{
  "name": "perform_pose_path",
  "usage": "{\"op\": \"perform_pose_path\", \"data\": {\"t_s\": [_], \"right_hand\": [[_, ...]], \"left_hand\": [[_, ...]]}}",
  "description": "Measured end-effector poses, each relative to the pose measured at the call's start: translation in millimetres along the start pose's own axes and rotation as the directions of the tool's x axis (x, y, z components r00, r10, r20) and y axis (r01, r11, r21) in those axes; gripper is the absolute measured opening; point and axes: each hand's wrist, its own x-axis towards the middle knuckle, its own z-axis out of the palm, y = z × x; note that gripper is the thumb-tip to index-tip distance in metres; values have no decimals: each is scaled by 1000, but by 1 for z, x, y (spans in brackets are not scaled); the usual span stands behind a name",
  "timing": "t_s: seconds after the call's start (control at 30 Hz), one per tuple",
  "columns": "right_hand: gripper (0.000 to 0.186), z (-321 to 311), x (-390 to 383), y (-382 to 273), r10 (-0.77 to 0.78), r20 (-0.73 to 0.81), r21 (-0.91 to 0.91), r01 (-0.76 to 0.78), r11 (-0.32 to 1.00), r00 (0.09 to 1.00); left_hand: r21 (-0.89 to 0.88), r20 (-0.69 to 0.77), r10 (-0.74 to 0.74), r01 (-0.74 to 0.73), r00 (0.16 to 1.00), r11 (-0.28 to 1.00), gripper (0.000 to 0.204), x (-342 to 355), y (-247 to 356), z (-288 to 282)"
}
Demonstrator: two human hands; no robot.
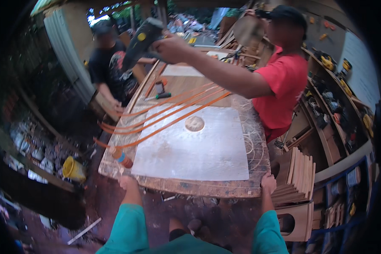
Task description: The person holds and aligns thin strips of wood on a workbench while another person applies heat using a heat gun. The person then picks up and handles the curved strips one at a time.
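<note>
My left hand (pixel 128 183) is closed over the near edge of a worn wooden workbench (pixel 199 189), close to its left corner. At the bench's near right corner my right hand (pixel 268 183) grips the edge too. Between them lies a pale, shiny sheet (pixel 190 156) with a round wood-coloured patch (pixel 194 123). A bottle with an orange-brown top and a blue band (pixel 122 157) is just beyond my left hand. Long orange-brown strips (pixel 173 122) run across the sheet's far part and overhang the bench's left side.
A co-worker in red (pixel 279 89) reaches over the bench with a dark power tool (pixel 143 40). Another person in black (pixel 110 63) stands at the far left. Stacked wooden pieces (pixel 294 175) are beside my right arm. A yellow bucket (pixel 73 169) sits at left.
</note>
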Motion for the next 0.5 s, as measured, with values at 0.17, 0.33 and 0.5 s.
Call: {"op": "perform_pose_path", "data": {"t_s": [0.17,0.33,0.5], "right_hand": [[62,2,5,7,22,-14,-13,-22,1000,1000],[61,6,3,0,11,-1,-54,-12,998,1000],[60,5,-1,-1,23,9,-70,-23,997,1000]], "left_hand": [[-152,24,-76,79,997,985,47,-27,23,-17],[-417,44,-327,315,944,853,55,-19,26,-21],[-479,80,-374,365,924,799,57,-14,22,-19]]}}
